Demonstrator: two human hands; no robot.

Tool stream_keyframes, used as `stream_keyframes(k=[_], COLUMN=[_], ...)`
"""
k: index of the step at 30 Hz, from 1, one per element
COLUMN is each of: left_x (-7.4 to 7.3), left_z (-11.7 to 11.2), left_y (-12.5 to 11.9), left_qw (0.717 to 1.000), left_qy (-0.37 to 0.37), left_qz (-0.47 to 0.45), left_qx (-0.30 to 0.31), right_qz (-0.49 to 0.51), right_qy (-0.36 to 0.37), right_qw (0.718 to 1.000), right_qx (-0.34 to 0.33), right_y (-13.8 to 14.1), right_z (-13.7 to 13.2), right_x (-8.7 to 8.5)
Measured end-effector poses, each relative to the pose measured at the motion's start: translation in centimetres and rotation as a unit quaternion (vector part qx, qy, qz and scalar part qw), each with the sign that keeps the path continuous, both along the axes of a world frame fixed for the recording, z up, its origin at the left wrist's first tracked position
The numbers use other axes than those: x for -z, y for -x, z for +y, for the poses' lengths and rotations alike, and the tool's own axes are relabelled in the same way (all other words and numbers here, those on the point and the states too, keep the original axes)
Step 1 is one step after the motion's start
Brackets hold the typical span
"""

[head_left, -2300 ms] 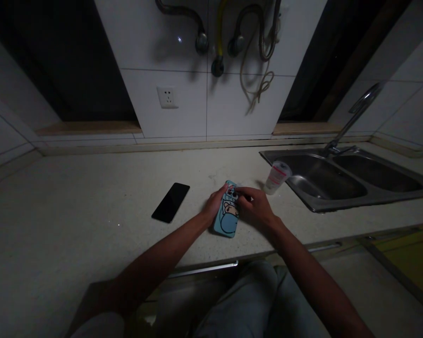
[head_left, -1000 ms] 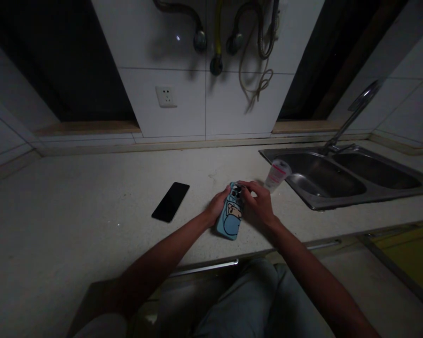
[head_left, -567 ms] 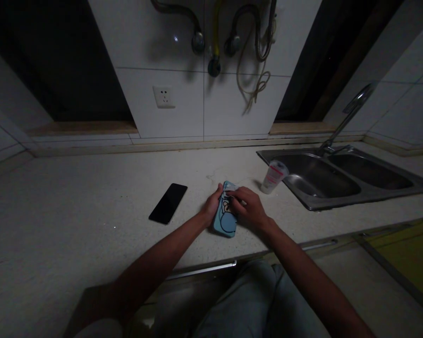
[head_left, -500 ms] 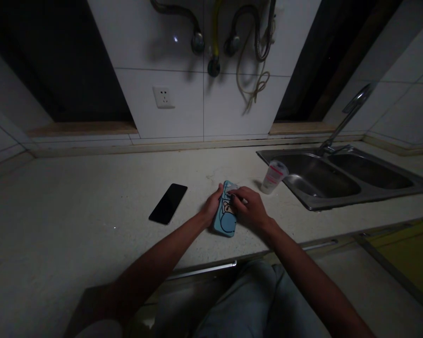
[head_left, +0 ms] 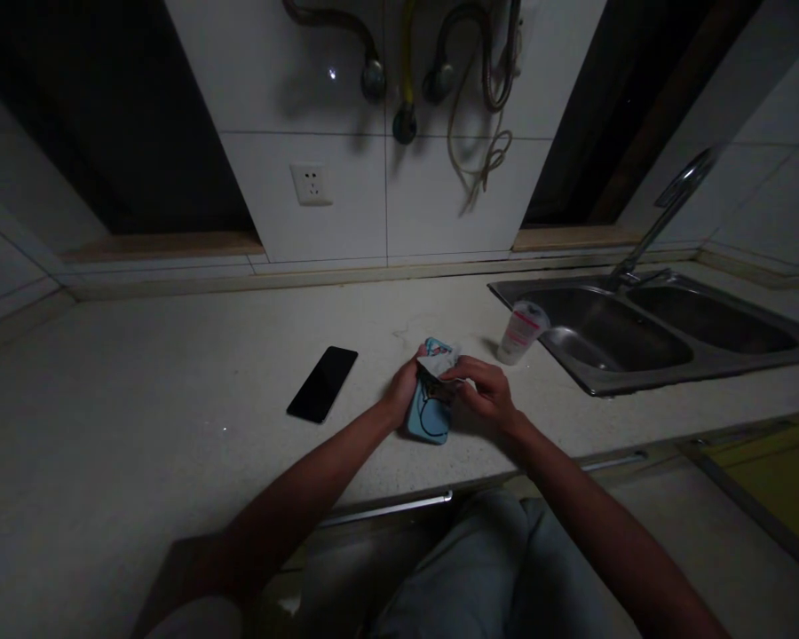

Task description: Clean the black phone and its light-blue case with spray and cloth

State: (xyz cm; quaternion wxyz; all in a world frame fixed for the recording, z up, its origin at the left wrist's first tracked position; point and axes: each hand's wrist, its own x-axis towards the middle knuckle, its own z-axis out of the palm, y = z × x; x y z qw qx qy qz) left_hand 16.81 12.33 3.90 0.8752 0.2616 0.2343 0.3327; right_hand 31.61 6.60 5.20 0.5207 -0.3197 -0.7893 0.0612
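A light blue phone case (head_left: 428, 410) with a cartoon print lies on the pale countertop (head_left: 173, 373) near its front edge. My left hand (head_left: 403, 390) grips its left side, fingers curled round the edge. My right hand (head_left: 485, 392) pinches a small whitish piece (head_left: 438, 363) at the case's top end, lifted off the surface. What that piece is I cannot make out in the dim light.
A black phone (head_left: 323, 382) lies face up to the left of the case. A small clear cup (head_left: 521, 331) with red print leans at the rim of the steel double sink (head_left: 645, 333). A wall socket (head_left: 312, 184) and hanging hoses (head_left: 479, 106) are behind.
My right hand was rubbing the top of the case; now it has pulled back to the right, pinching a whitish piece there. The case's cartoon print is now partly covered.
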Motion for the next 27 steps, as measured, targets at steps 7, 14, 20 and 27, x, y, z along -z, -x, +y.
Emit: stream_keyframes(k=[7, 14, 20, 27], left_x=[-0.1, -0.4, 0.0, -0.3], left_z=[1.1, 1.4, 2.3, 2.6], left_y=[0.5, 0.2, 1.5, 1.6], left_qw=[0.997, 0.995, 0.995, 0.982], left_qy=[0.069, 0.064, 0.051, 0.087], left_qz=[0.011, -0.024, -0.021, -0.035], left_qx=[-0.025, -0.074, -0.085, -0.164], right_qz=[-0.22, -0.148, -0.192, -0.167], right_qy=[-0.048, -0.031, -0.062, -0.078], right_qw=[0.974, 0.986, 0.974, 0.982], right_qx=[-0.002, 0.075, -0.105, -0.046], right_y=[1.8, 1.1, 2.8, 1.3], right_z=[0.4, 0.8, -0.5, -0.2], right_x=[1.6, 1.2, 0.4, 0.1])
